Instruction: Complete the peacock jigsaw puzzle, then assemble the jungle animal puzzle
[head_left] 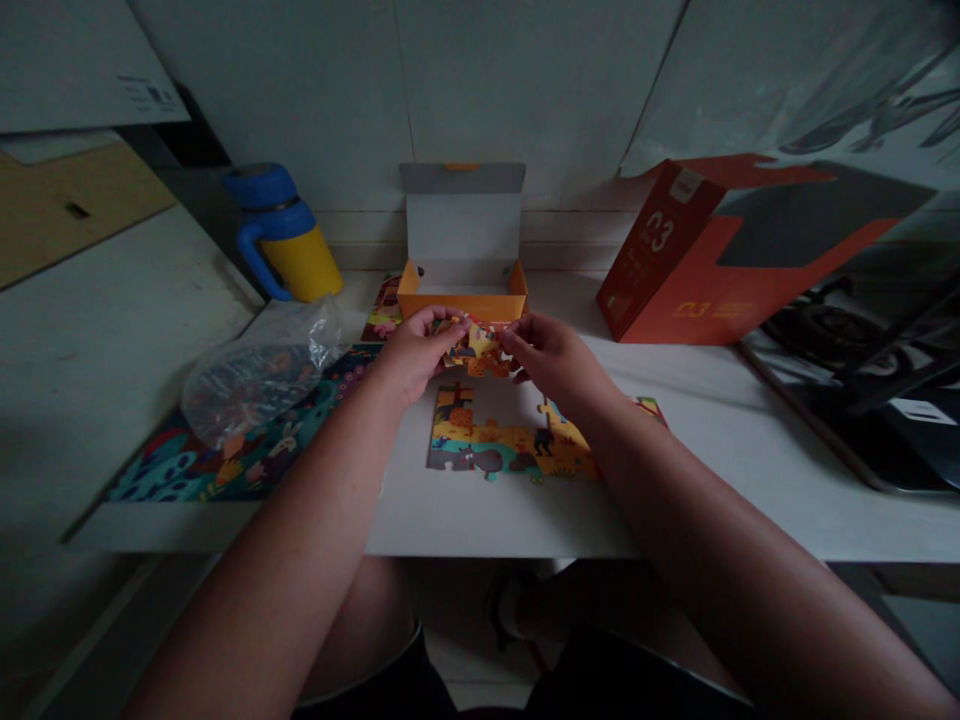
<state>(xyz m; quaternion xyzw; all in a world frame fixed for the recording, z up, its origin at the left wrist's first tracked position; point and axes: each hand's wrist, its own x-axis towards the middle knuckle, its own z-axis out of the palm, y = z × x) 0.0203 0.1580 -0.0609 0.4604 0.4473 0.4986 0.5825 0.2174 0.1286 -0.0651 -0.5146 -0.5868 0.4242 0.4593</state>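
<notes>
Puzzle pieces (484, 352): flat, glossy-looking print, knobbed outlines, held between both hands in front of an open cardboard box (427, 306). Partly joined puzzle (487, 458) lies flat on the smooth white counter (420, 525), nearer the body. Left hand (422, 350): thumb and fingers nearly closed, pinching the pieces' left edge. Right hand (553, 358): similar pinch, right edge; piece count uncertain in dim light.

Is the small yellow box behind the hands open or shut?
Open: the small yellow box has its lid raised at the back, pale inner side showing.
</notes>
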